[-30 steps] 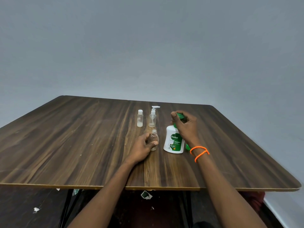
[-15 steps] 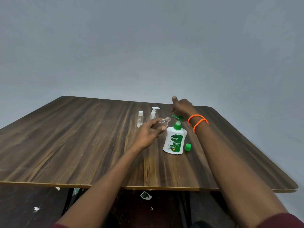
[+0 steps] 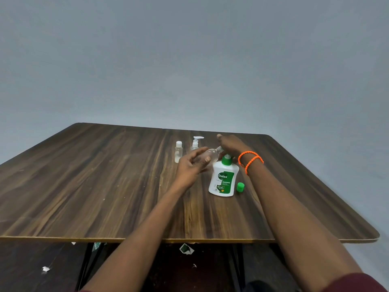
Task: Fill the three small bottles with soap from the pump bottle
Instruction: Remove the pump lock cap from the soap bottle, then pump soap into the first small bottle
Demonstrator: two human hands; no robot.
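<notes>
Nearest me on the desk [image 3: 105,186] stands the white Dettol pump bottle [image 3: 223,180], upright, a green cap [image 3: 240,187] just beside it. My left hand [image 3: 190,167] has its grip curled round a small clear bottle [image 3: 211,155], tilted with its long axis nearly level, neck pointing right toward the pump head. My right hand [image 3: 230,144] covers that pump; I cannot tell its grip. Farther back stand a capped small bottle [image 3: 178,151] and a small pump-top bottle [image 3: 195,142].
</notes>
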